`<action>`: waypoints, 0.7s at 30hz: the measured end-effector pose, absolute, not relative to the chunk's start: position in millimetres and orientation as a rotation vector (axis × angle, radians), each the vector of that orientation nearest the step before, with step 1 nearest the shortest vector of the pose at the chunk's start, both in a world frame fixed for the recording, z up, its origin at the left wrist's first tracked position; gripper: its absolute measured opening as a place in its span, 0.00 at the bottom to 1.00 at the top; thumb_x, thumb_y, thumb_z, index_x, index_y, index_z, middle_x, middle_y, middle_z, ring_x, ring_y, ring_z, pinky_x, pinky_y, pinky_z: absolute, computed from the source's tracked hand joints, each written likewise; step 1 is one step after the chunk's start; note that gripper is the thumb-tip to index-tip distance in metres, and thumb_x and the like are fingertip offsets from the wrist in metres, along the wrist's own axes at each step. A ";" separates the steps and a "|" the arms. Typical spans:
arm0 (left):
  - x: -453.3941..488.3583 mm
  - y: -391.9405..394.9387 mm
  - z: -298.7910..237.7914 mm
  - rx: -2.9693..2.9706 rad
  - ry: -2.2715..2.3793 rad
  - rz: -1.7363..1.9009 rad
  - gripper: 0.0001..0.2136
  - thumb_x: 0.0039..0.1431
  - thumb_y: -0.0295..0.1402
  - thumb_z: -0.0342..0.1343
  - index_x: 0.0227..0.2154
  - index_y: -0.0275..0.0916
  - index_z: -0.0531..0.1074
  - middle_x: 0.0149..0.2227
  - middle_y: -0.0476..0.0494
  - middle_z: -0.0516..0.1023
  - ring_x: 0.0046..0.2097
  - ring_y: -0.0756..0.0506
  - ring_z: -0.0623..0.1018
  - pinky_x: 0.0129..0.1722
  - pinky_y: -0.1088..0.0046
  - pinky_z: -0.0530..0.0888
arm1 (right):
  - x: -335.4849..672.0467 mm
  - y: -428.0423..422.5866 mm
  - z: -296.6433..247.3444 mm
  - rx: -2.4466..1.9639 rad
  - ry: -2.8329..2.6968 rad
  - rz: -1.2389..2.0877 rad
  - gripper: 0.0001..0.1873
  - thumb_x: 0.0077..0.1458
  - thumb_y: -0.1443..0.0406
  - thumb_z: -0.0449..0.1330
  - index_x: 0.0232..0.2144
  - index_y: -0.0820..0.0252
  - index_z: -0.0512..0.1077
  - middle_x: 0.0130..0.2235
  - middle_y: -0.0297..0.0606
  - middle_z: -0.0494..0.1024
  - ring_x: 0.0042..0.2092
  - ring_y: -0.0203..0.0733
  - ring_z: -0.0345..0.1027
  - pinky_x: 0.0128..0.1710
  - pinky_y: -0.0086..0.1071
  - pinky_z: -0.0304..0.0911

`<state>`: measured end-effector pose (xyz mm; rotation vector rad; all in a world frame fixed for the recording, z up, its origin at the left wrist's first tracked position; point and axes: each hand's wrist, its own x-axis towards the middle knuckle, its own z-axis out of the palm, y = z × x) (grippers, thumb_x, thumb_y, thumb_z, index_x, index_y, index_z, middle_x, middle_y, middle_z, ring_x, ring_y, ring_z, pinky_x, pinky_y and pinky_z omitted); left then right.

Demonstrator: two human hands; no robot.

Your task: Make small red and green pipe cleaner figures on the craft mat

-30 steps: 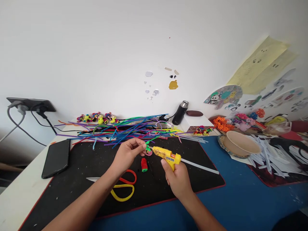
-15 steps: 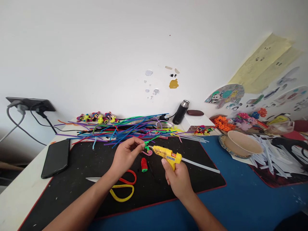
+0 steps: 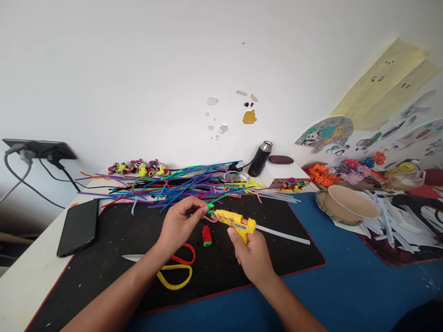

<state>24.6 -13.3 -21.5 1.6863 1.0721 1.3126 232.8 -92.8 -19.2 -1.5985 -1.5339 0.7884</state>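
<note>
My right hand (image 3: 252, 253) grips a yellow glue gun (image 3: 235, 221) with a clear glue stick (image 3: 282, 234) sticking out behind it. Its nozzle points left at a small green and pink pipe-cleaner piece (image 3: 209, 211), which my left hand (image 3: 180, 223) pinches between thumb and fingers. Both hands hover over a black mat (image 3: 104, 249). A small red and green pipe-cleaner piece (image 3: 206, 235) lies on the mat just below the nozzle. Red and yellow scissors (image 3: 175, 267) lie under my left wrist.
A heap of coloured pipe cleaners (image 3: 180, 184) lies along the mat's far edge. A black phone (image 3: 79, 227) rests at the left. A black bottle (image 3: 261, 159), a paper bowl (image 3: 348, 207), white paper strips (image 3: 391, 226) and craft pieces (image 3: 321, 175) crowd the right side.
Both hands and the glue gun have shifted slightly left and nearer to each other; the nozzle stays at the pinched piece. The camera has tilted a little.
</note>
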 end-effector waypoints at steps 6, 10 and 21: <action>23.6 -13.0 -23.2 1.716 1.071 1.304 0.06 0.64 0.37 0.63 0.33 0.41 0.79 0.31 0.48 0.79 0.32 0.48 0.78 0.33 0.74 0.74 | 231.1 -91.7 -18.2 -1.591 -1.546 0.793 0.30 0.66 0.42 0.52 0.24 0.56 0.70 0.12 0.30 0.63 0.16 0.38 0.61 0.20 0.30 0.56; 23.0 -12.3 -24.3 1.731 1.078 1.301 0.06 0.64 0.37 0.62 0.34 0.41 0.79 0.32 0.48 0.79 0.32 0.48 0.78 0.33 0.74 0.74 | 230.7 -91.5 -16.0 -1.587 -1.553 0.775 0.30 0.66 0.42 0.52 0.25 0.57 0.73 0.12 0.30 0.63 0.16 0.38 0.61 0.20 0.30 0.57; 22.2 -10.7 -24.6 1.817 1.099 1.286 0.06 0.65 0.37 0.61 0.35 0.41 0.79 0.33 0.47 0.80 0.32 0.48 0.79 0.34 0.74 0.74 | 230.5 -94.6 -14.3 -1.623 -1.564 0.731 0.29 0.66 0.44 0.54 0.25 0.58 0.75 0.13 0.31 0.65 0.19 0.40 0.65 0.22 0.29 0.59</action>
